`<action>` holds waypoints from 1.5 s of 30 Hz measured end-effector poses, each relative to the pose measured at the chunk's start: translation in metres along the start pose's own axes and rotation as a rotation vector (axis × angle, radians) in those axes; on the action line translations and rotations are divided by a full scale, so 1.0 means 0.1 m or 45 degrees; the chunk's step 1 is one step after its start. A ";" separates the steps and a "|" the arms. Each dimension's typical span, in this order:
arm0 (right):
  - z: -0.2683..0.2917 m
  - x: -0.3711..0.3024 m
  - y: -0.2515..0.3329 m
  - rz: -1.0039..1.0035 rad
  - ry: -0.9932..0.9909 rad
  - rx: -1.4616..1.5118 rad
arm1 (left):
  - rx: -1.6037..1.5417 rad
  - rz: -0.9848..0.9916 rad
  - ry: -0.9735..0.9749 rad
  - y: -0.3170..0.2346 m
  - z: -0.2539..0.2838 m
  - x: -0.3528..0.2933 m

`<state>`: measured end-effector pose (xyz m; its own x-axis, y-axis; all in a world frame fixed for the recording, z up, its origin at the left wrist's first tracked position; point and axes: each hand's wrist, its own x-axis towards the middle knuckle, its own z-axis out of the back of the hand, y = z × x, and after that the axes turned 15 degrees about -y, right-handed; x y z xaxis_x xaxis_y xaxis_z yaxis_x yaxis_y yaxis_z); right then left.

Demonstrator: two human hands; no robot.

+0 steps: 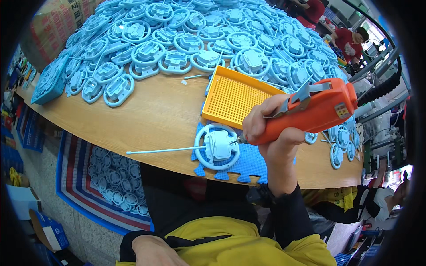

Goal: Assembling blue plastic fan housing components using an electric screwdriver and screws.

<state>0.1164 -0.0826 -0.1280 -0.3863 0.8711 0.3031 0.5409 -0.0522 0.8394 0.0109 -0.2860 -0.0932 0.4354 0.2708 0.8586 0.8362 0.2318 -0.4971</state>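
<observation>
My right hand is closed around an orange electric screwdriver with a metal lever along its top. Its bit points left and meets the right side of a light-blue toy steering wheel; whether a screw sits there is too small to tell. The wheel lies back side up on a blue foam mat, its thin rod stretching left over the table. Low in the picture, close to my body, rests my left hand, away from the wheel. The lower edge cuts off its fingers.
Beyond the mat stands a yellow perforated tray. A large heap of similar blue wheels covers the back of the wooden table. On the left are a teal basket and a floor-level striped bag of parts. Other people work at far right.
</observation>
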 end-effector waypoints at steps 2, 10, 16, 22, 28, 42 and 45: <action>-0.03 0.03 -0.05 -0.002 0.001 0.014 | -0.023 -0.004 -0.002 -0.02 0.03 -0.03; 0.00 -0.04 0.16 0.016 -0.074 -0.255 | -0.118 -0.017 0.022 0.09 -0.03 0.24; -0.07 0.06 0.21 -0.330 0.190 -0.017 | -0.228 0.049 0.101 0.07 -0.03 0.26; 0.02 0.16 0.43 -0.169 0.040 0.118 | -0.275 0.075 0.033 0.13 -0.02 0.29; 0.09 0.20 0.27 -0.119 -0.040 -0.033 | -0.285 0.073 -0.031 0.14 0.02 0.29; 0.23 0.30 0.16 0.097 -0.143 -0.220 | -0.481 0.161 -0.070 0.31 0.21 0.37; 0.18 0.31 0.16 0.099 -0.125 -0.194 | -0.450 0.163 -0.077 0.28 0.13 0.39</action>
<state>0.1265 -0.0473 -0.1133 -0.2689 0.9046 0.3306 0.4439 -0.1882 0.8761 0.0467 -0.2566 -0.0749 0.5324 0.3336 0.7780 0.8442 -0.1416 -0.5170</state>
